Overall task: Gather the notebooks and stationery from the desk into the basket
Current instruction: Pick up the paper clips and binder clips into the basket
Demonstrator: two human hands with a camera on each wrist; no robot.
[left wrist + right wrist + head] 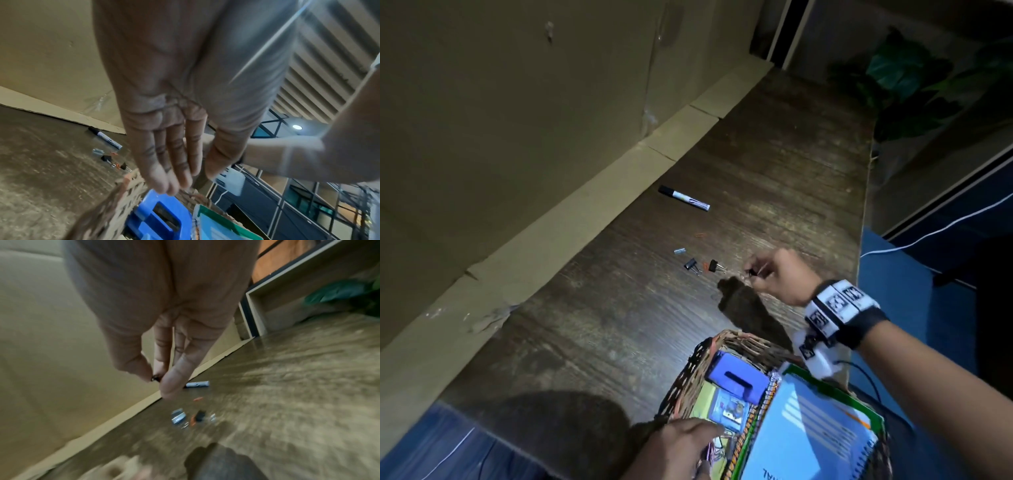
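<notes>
Because the right hand (774,274) only pinches a small black binder clip (752,272) at its fingertips, it may drop short of the woven wicker basket (690,371); the left hand (681,445), fingers straight, holds nothing.

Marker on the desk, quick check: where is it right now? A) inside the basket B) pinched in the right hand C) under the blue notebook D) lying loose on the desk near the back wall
D: the marker lies loose on the desk by the back wall, apart from the right hand and far from the basket.
</notes>
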